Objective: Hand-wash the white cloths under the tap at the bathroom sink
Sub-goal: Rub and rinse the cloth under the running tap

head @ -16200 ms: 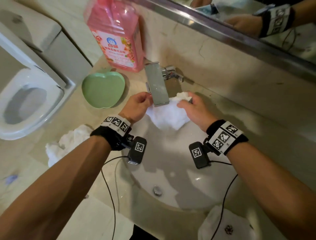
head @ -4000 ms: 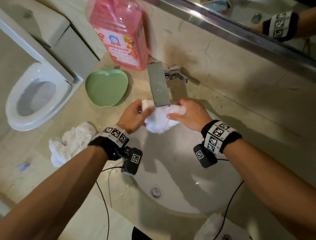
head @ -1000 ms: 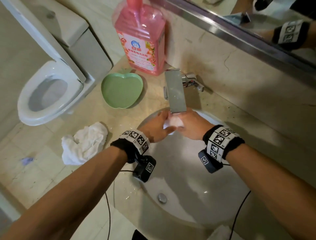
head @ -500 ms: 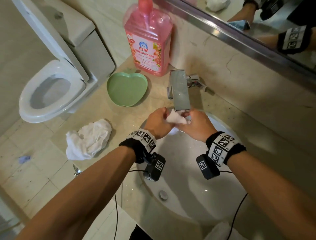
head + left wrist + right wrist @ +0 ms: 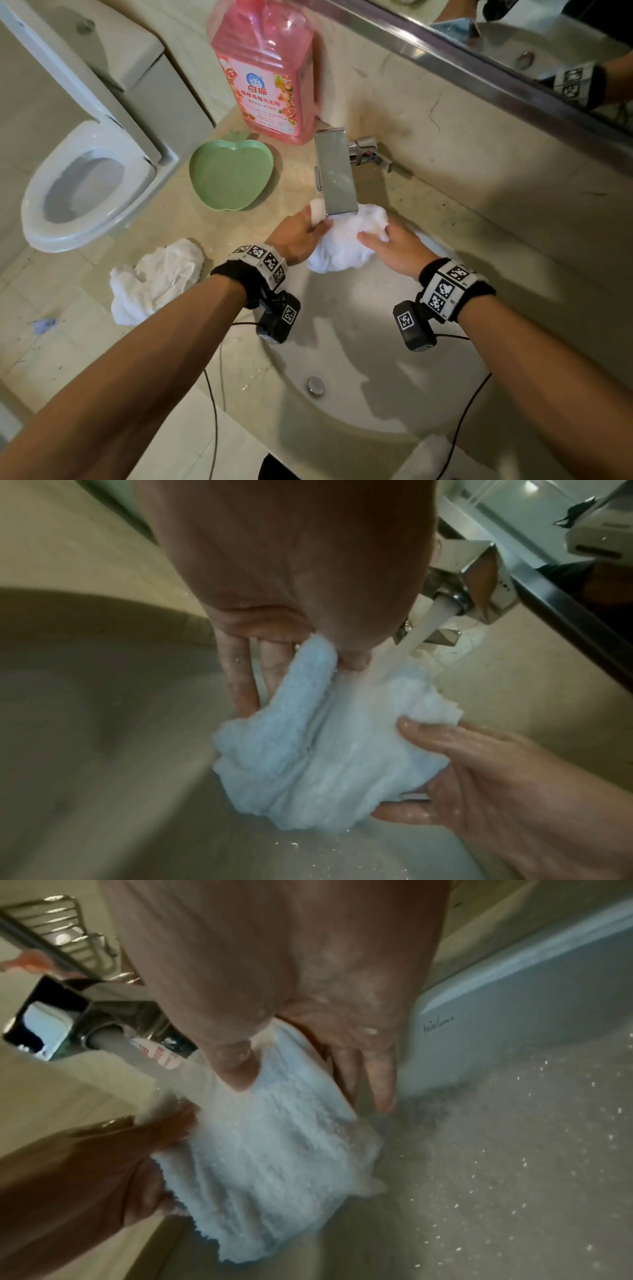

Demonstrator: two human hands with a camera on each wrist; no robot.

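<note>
A wet white cloth (image 5: 344,245) (image 5: 318,753) (image 5: 274,1153) hangs spread between both hands under the flat chrome tap (image 5: 335,174), over the back of the white sink (image 5: 359,394). Water streams from the spout (image 5: 445,607) onto the cloth. My left hand (image 5: 301,233) (image 5: 291,653) pinches the cloth's left edge between thumb and fingers. My right hand (image 5: 387,240) (image 5: 308,1069) pinches its right edge the same way. A second white cloth (image 5: 154,281) lies crumpled on the counter to the left of the sink.
A large pink detergent bottle (image 5: 267,78) stands behind a green apple-shaped dish (image 5: 231,173) left of the tap. A toilet (image 5: 85,185) sits beyond the counter's left end. Another white cloth (image 5: 424,460) lies at the sink's front edge. A mirror (image 5: 513,44) runs along the back wall.
The cloth was bunched small between my hands a second ago. My hands have moved apart and it now hangs spread wider under the tap.
</note>
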